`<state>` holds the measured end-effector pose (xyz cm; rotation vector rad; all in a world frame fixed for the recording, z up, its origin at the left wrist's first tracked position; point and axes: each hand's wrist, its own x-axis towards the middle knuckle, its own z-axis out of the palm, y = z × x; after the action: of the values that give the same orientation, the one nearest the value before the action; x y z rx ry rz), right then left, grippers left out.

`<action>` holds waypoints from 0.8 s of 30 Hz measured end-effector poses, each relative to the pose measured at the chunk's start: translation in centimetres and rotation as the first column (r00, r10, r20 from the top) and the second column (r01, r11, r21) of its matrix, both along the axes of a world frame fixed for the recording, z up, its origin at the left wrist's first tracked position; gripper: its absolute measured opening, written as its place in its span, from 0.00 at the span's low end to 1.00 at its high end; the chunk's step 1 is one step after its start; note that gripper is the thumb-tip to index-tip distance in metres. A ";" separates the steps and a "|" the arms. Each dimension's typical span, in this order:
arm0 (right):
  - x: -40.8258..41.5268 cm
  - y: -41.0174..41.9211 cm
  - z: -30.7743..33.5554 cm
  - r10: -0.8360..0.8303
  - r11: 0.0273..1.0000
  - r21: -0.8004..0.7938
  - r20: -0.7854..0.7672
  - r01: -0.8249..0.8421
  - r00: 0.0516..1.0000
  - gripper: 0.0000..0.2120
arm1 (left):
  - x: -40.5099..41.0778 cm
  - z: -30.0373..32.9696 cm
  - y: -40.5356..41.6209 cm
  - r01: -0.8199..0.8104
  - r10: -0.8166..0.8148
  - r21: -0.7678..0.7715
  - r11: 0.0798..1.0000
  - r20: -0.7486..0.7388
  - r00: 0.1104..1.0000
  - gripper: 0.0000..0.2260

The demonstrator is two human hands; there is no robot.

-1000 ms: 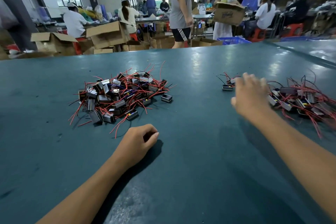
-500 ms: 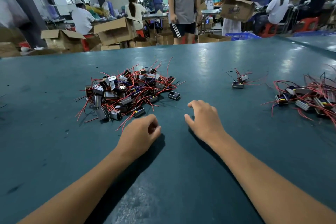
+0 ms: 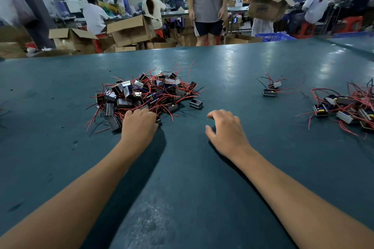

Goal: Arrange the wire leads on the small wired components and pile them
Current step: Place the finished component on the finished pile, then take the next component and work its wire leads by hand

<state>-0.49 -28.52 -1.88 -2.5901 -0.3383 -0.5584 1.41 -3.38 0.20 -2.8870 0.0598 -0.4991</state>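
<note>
While the left hand point(image 3: 139, 125) sits at the near edge of the big pile point(image 3: 147, 95), its fingers are curled down into the red wires and little boxes there. I cannot tell if it has got hold of one yet, because the fingertips are hidden under the hand. The pile lies just past those fingers, so the left hand is much the nearer one to it.

The right hand point(image 3: 226, 129) hovers over the table point(image 3: 202, 188), a little way right of the pile. Its fingers are loose and spread, and it holds nothing. One lone box point(image 3: 196, 104) lies at the pile's right edge, between the pile and the right hand, with its long side going left to right.

Far right of the pile is a second pile point(image 3: 348, 107), and two boxes point(image 3: 272, 89) sit between the two piles.

I think the next move is to pick one box out of the big pile.
</note>
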 end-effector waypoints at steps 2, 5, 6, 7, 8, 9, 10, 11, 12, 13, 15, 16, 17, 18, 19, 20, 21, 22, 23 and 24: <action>0.0 0.1 -0.1 0.010 1.000 0.009 0.000 -0.010 1.000 0.15 | -0.8 0.3 0.1 0.029 -0.032 -0.063 0.998 -0.040 0.999 0.10; 0.0 0.1 -0.2 0.013 1.000 0.018 -0.007 -0.012 1.000 0.14 | -2.3 1.3 -0.1 0.066 -0.079 -0.120 0.991 -0.108 0.991 0.09; 0.1 0.0 -0.2 0.013 1.000 0.018 -0.009 -0.012 1.000 0.14 | -3.0 1.6 -0.3 0.090 -0.114 -0.156 0.984 -0.149 0.982 0.08; 0.2 0.0 -0.3 0.014 1.000 0.017 -0.010 -0.014 1.000 0.14 | -3.7 1.8 -0.5 0.120 -0.169 -0.240 0.963 -0.194 0.966 0.08; 0.2 0.0 -0.3 0.020 1.000 0.018 -0.010 -0.020 1.000 0.14 | -4.4 2.0 -0.8 0.142 -0.239 -0.361 0.922 -0.240 0.941 0.09; 0.2 0.0 -0.3 0.032 0.999 0.023 -0.004 -0.031 0.999 0.13 | -5.1 2.1 -1.0 0.143 -0.307 -0.483 0.864 -0.279 0.910 0.10; 0.1 0.1 -0.3 0.050 0.998 0.034 0.005 -0.050 0.999 0.12 | -5.7 2.2 -1.3 0.132 -0.359 -0.574 0.808 -0.303 0.883 0.12; 0.0 0.2 -0.1 0.077 0.996 0.053 0.014 -0.077 0.997 0.11 | -6.2 2.2 -1.5 0.115 -0.392 -0.640 0.760 -0.309 0.867 0.12; -0.3 0.3 0.1 0.121 0.989 0.083 0.019 -0.122 0.992 0.10 | -6.6 2.1 -1.6 0.095 -0.408 -0.700 0.707 -0.296 0.864 0.12; -0.6 0.4 0.4 0.184 0.975 0.124 0.023 -0.185 0.983 0.10 | -6.8 2.0 -1.6 0.075 -0.415 -0.758 0.648 -0.269 0.869 0.12; -1.6 0.9 1.1 0.336 0.922 0.203 0.005 -0.330 0.942 0.13 | -7.2 1.9 -1.8 0.076 -0.407 -0.803 0.591 -0.216 0.887 0.12; -2.1 1.2 1.3 0.402 0.897 0.212 -0.022 -0.388 0.916 0.15 | -7.3 1.7 -2.0 0.099 -0.410 -0.792 0.602 -0.201 0.890 0.11; -2.5 1.5 1.4 0.448 0.881 0.197 -0.053 -0.431 0.892 0.16 | -7.5 1.5 -2.3 0.124 -0.428 -0.785 0.607 -0.191 0.883 0.11; -2.8 1.8 1.3 0.476 0.873 0.165 -0.074 -0.460 0.876 0.16 | -7.6 1.3 -2.5 0.144 -0.456 -0.789 0.597 -0.186 0.870 0.10; -2.9 2.1 1.2 0.489 0.869 0.131 -0.073 -0.478 0.869 0.14 | -7.8 1.1 -2.8 0.151 -0.481 -0.798 0.583 -0.189 0.856 0.11; -3.0 2.2 1.2 0.496 0.866 0.108 -0.056 -0.489 0.866 0.11 | -7.8 1.1 -2.9 0.150 -0.496 -0.805 0.575 -0.197 0.846 0.11; -2.9 2.2 1.2 0.503 0.862 0.100 -0.037 -0.497 0.864 0.09 | -7.8 1.1 -2.7 0.142 -0.503 -0.809 0.570 -0.207 0.839 0.12; -2.9 2.1 1.2 0.509 0.857 0.104 -0.027 -0.504 0.860 0.08 | -7.7 1.2 -2.4 0.126 -0.505 -0.820 0.559 -0.215 0.836 0.12; -2.9 2.1 1.1 0.513 0.854 0.113 -0.025 -0.508 0.858 0.08 | -7.5 1.4 -1.9 0.099 -0.509 -0.840 0.533 -0.224 0.831 0.12; -2.8 2.0 1.1 0.515 0.852 0.129 -0.028 -0.508 0.857 0.07 | -7.3 1.5 -1.3 0.065 -0.519 -0.869 0.491 -0.232 0.823 0.11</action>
<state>-3.32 -26.52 -0.77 -2.2591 -0.9120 -0.2914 -5.89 -4.63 1.73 -3.9336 0.5885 0.2919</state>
